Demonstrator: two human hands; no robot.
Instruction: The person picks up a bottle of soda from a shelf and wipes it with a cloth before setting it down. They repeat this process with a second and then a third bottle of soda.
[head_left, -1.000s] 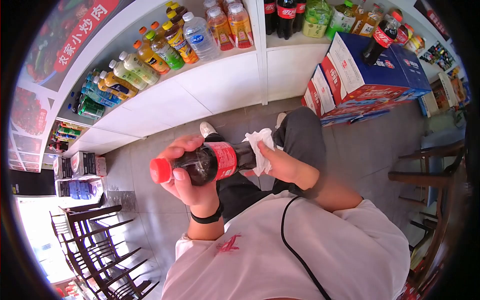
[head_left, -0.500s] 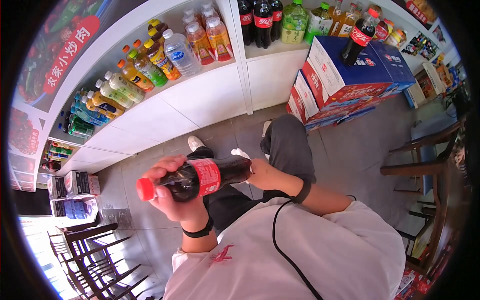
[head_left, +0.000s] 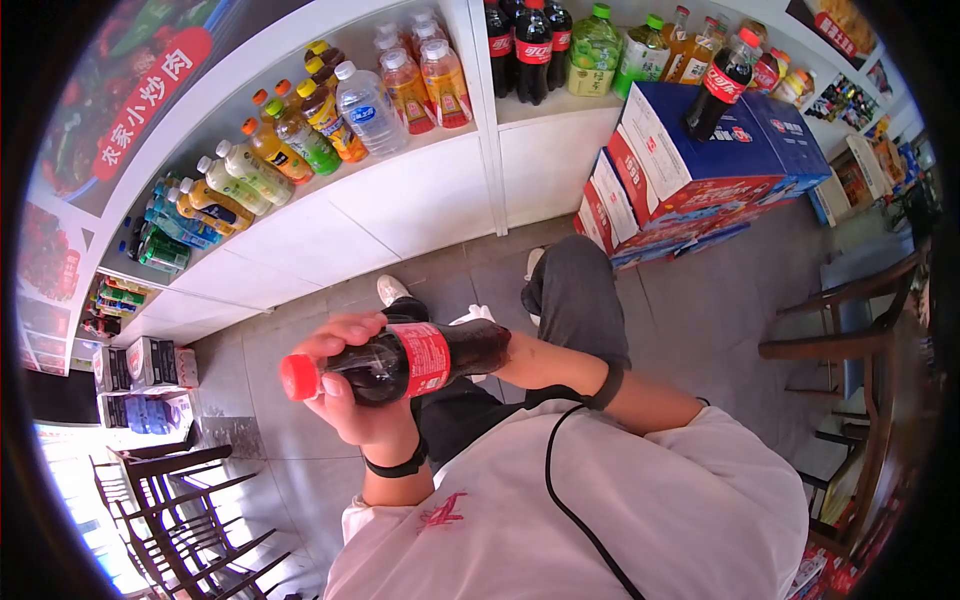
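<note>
My left hand (head_left: 345,385) is wrapped round the neck end of a cola bottle (head_left: 470,348) with a red cap (head_left: 299,377) and a red label. The bottle lies nearly level in front of my shirt, cap to the left. My right hand (head_left: 515,360) is at the bottle's base, mostly hidden behind it, its fingers out of sight. A crumpled white cloth or tissue (head_left: 474,315) sticks out above and below the bottle by that hand, bunched against its underside.
Shelves ahead hold several drink bottles (head_left: 370,110). At right, another cola bottle (head_left: 722,85) stands on stacked blue and red cartons (head_left: 690,150). Wooden chairs (head_left: 190,510) stand at lower left, another wooden chair (head_left: 840,340) at right. More boxes (head_left: 155,370) sit at far left.
The bottle and my left hand have shifted slightly right. My right hand has slid further behind the bottle's base, with the white cloth moving left and down. The shelves appear slightly lower in view.
</note>
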